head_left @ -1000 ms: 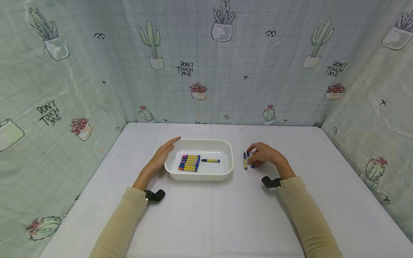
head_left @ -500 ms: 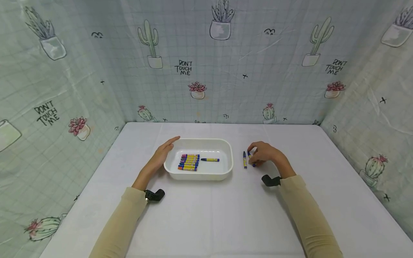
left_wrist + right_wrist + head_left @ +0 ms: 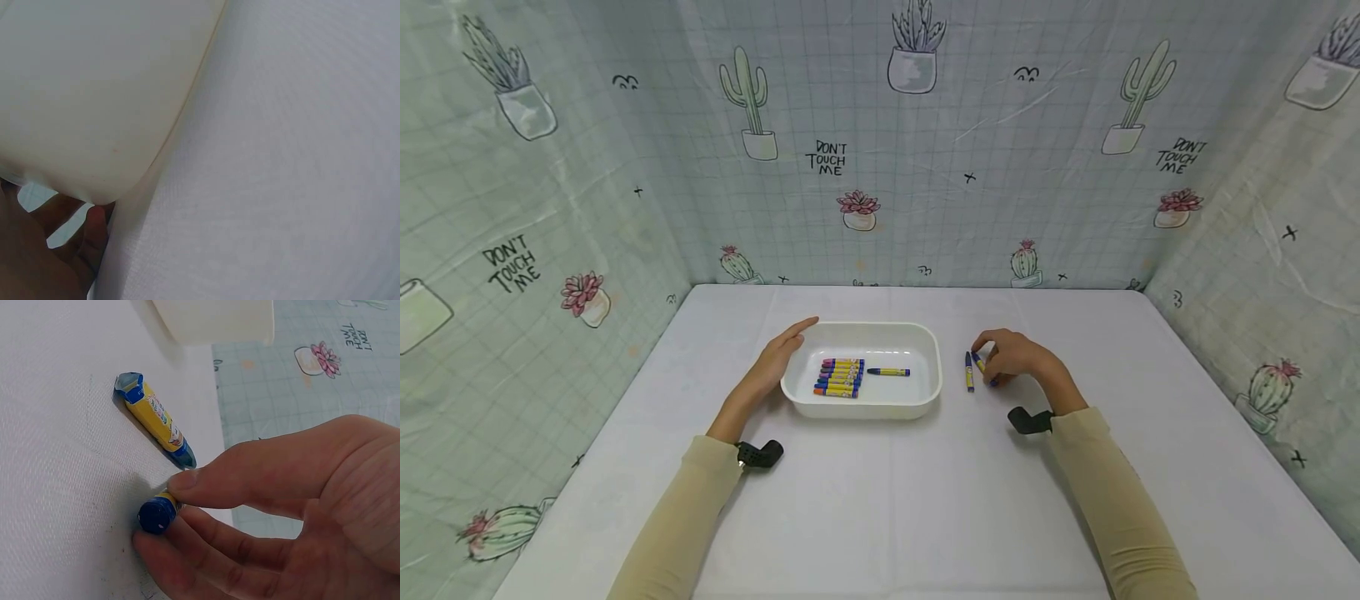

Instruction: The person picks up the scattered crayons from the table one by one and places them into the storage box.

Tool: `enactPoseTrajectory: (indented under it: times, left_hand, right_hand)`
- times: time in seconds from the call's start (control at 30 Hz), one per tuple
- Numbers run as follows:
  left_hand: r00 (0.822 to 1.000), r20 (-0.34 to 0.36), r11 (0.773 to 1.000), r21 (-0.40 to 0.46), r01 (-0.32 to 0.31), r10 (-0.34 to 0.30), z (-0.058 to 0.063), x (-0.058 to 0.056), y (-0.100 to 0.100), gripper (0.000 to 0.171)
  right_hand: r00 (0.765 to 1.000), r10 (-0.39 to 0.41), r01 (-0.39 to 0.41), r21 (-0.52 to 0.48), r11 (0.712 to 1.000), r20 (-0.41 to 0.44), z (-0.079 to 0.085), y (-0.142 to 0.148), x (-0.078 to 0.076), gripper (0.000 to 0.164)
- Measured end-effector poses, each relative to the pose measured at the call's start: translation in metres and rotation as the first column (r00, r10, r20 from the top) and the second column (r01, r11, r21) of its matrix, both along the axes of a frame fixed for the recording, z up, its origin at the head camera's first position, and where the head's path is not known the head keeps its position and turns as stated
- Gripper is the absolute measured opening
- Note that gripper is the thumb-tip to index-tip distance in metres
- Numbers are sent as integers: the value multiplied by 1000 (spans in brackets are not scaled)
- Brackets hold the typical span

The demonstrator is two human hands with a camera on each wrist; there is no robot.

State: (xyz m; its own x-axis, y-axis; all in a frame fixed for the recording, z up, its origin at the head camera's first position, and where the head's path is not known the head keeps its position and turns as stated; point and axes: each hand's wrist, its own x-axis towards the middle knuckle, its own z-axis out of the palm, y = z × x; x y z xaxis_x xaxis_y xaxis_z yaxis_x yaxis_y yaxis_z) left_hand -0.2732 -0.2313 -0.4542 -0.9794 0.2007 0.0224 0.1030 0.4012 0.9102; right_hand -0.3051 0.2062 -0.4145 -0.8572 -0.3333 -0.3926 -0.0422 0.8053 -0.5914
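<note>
My left hand (image 3: 775, 360) rests against the left end of a white plastic tray (image 3: 865, 412), its fingers stretched along the outer wall. In the left wrist view, fingertips (image 3: 95, 225) touch the tray's corner. To the right of the tray, my right hand (image 3: 1011, 354) pinches a blue-ended crayon (image 3: 157, 514) between thumb and fingers, low over the cloth. Its yellow wrapper is mostly hidden by the hand. Beside it lies another crayon (image 3: 969, 372) with a yellow wrapper and dark blue tip, apart from the tray.
Inside the tray, a row of several crayons (image 3: 839, 378) lies side by side at the left. One dark-tipped crayon (image 3: 889, 372) lies alone to their right. White cloth (image 3: 880, 500) covers the table, with a cactus-print curtain (image 3: 925, 208) behind it.
The crayon in my right hand has tilted slightly, its lower end swinging to the right, away from the crayon beside it. My left hand and the tray hold their place.
</note>
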Motion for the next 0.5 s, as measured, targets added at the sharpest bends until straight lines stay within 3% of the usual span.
enactPoseTrajectory:
  times: [0.5]
  left_hand:
    - [1000, 10, 1000, 11, 1, -1, -1, 0, 0, 49]
  right_hand:
    - [998, 2, -5, -38, 999, -67, 7, 2, 0, 54]
